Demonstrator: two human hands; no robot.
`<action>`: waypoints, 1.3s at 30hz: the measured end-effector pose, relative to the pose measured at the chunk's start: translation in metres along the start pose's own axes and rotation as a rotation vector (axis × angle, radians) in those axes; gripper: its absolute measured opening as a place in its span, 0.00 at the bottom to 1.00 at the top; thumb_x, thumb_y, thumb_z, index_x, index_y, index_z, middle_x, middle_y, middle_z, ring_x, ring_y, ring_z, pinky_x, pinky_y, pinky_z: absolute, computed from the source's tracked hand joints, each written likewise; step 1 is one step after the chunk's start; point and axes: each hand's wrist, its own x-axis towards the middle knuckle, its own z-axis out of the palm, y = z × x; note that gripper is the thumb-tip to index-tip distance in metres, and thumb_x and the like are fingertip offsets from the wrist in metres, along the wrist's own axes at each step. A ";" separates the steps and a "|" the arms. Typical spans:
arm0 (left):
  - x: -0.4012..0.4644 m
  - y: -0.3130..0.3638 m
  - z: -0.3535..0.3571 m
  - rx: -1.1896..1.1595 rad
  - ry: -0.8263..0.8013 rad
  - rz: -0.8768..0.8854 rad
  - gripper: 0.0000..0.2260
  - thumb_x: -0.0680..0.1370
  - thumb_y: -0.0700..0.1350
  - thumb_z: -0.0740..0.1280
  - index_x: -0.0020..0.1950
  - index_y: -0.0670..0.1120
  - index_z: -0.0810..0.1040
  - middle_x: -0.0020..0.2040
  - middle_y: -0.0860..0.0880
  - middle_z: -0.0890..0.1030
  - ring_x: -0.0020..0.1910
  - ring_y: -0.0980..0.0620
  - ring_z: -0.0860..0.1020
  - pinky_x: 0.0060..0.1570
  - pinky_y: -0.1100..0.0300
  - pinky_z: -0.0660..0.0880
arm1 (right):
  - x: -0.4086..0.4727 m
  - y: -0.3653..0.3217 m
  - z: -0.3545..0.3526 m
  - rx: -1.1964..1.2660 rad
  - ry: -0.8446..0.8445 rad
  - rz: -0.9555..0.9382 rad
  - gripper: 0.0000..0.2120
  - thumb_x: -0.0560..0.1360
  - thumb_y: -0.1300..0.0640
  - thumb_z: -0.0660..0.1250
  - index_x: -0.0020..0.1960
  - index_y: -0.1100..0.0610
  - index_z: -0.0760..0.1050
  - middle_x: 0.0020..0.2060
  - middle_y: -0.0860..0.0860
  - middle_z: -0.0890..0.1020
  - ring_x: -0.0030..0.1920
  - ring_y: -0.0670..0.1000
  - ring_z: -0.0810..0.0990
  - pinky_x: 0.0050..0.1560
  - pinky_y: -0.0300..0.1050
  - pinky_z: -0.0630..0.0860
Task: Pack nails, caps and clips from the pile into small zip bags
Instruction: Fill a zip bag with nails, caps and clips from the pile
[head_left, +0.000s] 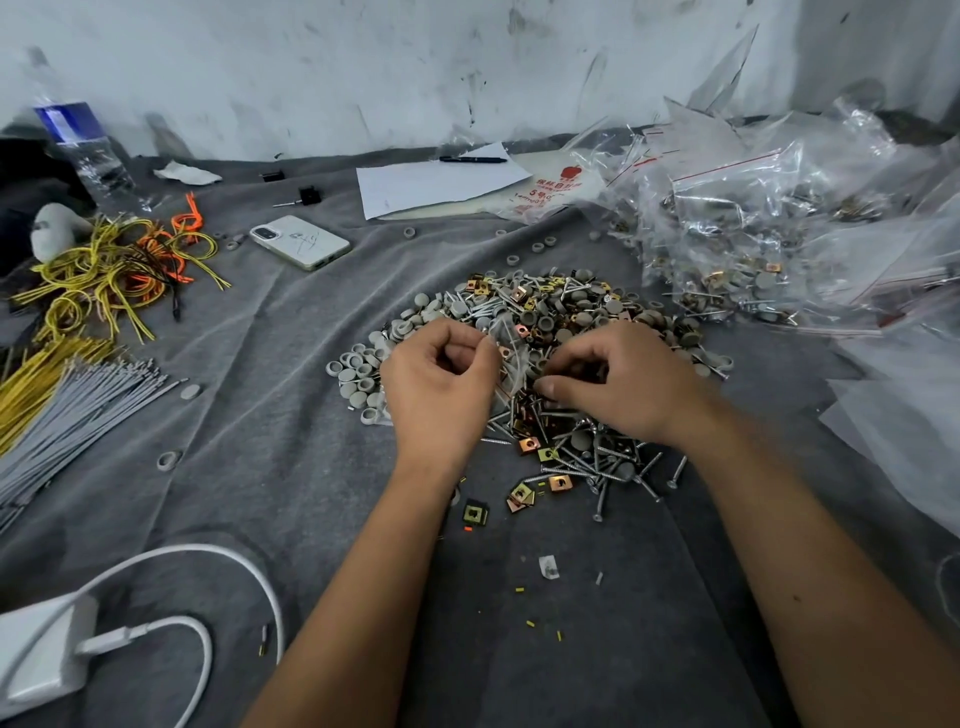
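Near the middle of the frame, on a grey cloth (260, 415), lies the pile (545, 322) of silver nails, round grey caps and small brass-coloured clips, with both hands working at its lower edge. The left hand (439, 384) has its fingers curled in, thumb and fingertips pinching the mouth of a small clear zip bag (506, 353) that hangs between the two hands and is hard to make out against the parts behind it. The right hand (618, 382) is also curled, its fingertips down among the nails and clips just right of the bag; whether it has actually gripped a piece I cannot tell, since the fingers are blurred and hide what is under them. Loose nails and a few clips (524, 493) lie scattered below the pile, toward the lower middle of the frame. At upper right sits a heap of filled zip bags (753, 234) with red seal strips. Above the pile are sheets of white paper (431, 184) with a pen (472, 159) on top. Left of the pile lies a white phone (300, 242), and at far left are yellow and orange wires (114, 270) and a bundle of grey ties (78, 410). A water bottle (83, 150) stands at upper left, and a white charger with its cable (47, 660) lies at lower left.
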 end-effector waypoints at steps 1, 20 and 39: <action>0.000 0.000 0.000 0.001 0.001 0.001 0.09 0.75 0.36 0.72 0.37 0.47 0.81 0.26 0.55 0.76 0.27 0.53 0.74 0.29 0.54 0.74 | 0.000 0.000 0.002 -0.055 0.013 -0.015 0.04 0.75 0.48 0.75 0.49 0.47 0.86 0.38 0.39 0.83 0.40 0.36 0.80 0.38 0.28 0.70; -0.003 0.004 0.000 0.035 -0.013 0.007 0.07 0.76 0.36 0.72 0.40 0.44 0.83 0.29 0.49 0.79 0.29 0.47 0.78 0.33 0.42 0.80 | -0.001 -0.015 0.015 -0.386 0.002 -0.021 0.11 0.79 0.48 0.69 0.54 0.54 0.76 0.49 0.48 0.76 0.51 0.50 0.77 0.53 0.51 0.78; 0.000 -0.001 0.001 -0.015 -0.033 0.000 0.09 0.76 0.35 0.72 0.38 0.45 0.81 0.27 0.53 0.78 0.26 0.52 0.77 0.28 0.58 0.74 | -0.002 -0.031 0.019 -0.029 0.301 -0.311 0.06 0.75 0.61 0.75 0.51 0.59 0.86 0.43 0.51 0.81 0.44 0.48 0.79 0.47 0.43 0.77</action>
